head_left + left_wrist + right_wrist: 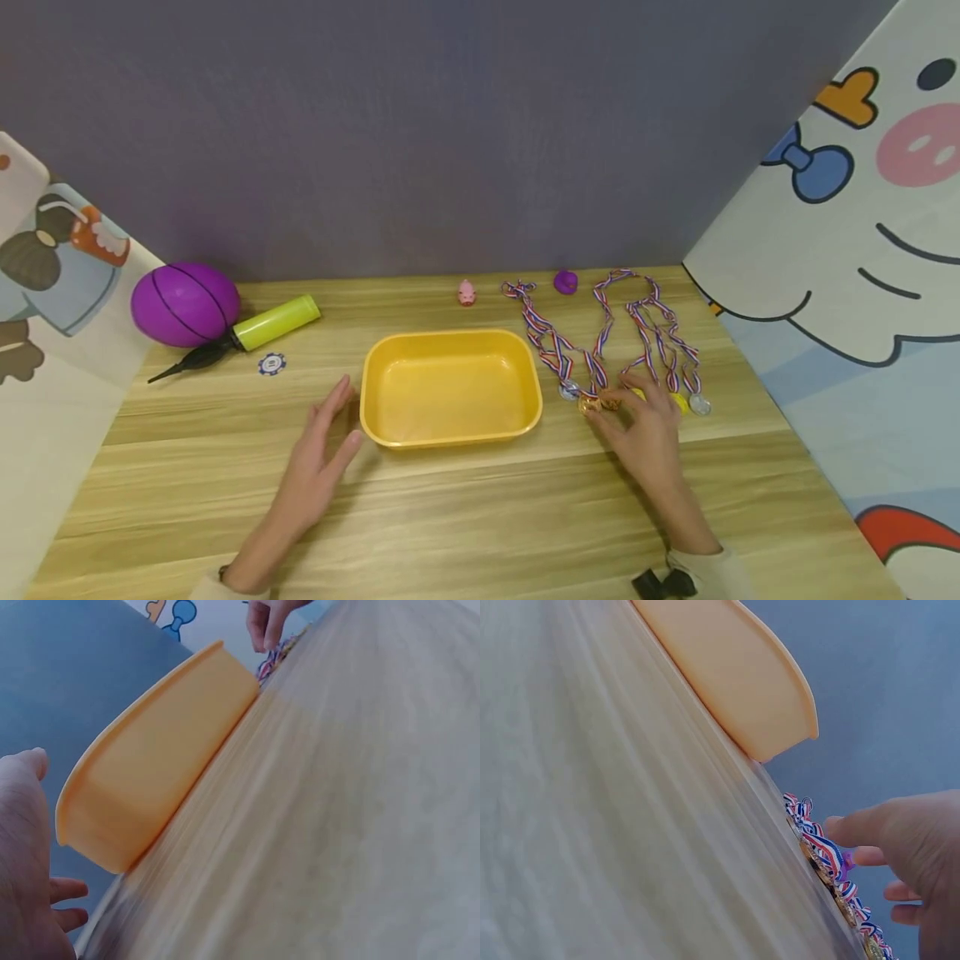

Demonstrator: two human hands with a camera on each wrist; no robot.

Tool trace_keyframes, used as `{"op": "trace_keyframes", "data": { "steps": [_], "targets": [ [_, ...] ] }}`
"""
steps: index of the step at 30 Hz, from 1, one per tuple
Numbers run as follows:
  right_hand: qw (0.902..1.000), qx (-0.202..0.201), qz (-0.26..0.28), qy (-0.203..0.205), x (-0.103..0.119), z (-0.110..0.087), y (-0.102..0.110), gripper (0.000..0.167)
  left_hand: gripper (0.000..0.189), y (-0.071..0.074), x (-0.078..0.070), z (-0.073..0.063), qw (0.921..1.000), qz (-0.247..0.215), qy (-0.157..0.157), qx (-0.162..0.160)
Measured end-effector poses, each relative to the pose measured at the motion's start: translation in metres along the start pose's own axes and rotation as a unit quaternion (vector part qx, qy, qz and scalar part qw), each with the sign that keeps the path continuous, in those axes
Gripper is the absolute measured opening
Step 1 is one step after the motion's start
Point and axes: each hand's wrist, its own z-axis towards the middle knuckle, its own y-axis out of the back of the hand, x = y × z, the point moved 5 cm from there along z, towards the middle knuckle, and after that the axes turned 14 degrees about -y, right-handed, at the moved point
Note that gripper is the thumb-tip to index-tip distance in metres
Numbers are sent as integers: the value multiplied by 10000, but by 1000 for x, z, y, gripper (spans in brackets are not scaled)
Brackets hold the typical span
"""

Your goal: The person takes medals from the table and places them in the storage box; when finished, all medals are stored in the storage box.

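An empty yellow plastic tray sits mid-table. Beside its left edge is my left hand, fingers spread and thumb apart; the left wrist view shows this hand holding nothing. To the tray's right lie several medals with striped ribbons, among them a silver medal and a bronze-coloured medal. My right hand hovers over the medals with loosely bent fingers, hiding some. In the right wrist view a gap shows between its thumb and fingers, close to the ribbons.
At the back left are a purple ball with black lines and a lime-green hand pump with a black nozzle. A poker chip lies near them. A pink pig toy and a purple duck stand along the grey back wall.
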Motion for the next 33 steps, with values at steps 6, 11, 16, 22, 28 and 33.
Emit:
{"op": "trace_keyframes", "data": {
  "steps": [6, 11, 16, 22, 28, 33],
  "targets": [
    [9996, -24, -117, -262, -4, -1, 0, 39, 77, -5, 0, -1, 9999, -61, -126, 66],
    [9993, 27, -143, -357, -6, -1, -3, 45, 78, -8, 0, 0, 9997, -121, -171, 93],
    [9985, 54, -443, -324, -7, 0, -8, 50, 81, -10, -1, 1, 9998, -40, -185, 83],
    [9987, 149, -481, -89, -6, 4, -11, 50, 85, -13, -2, 3, 9996, 52, -231, 136],
    [9987, 364, -325, 115, -6, 8, -15, 45, 87, -14, -3, 3, 9994, 116, -251, 196],
    [9985, 448, -272, 146, -7, 10, -16, 43, 88, -14, 0, 5, 9992, 142, -295, 208]
  ]
}}
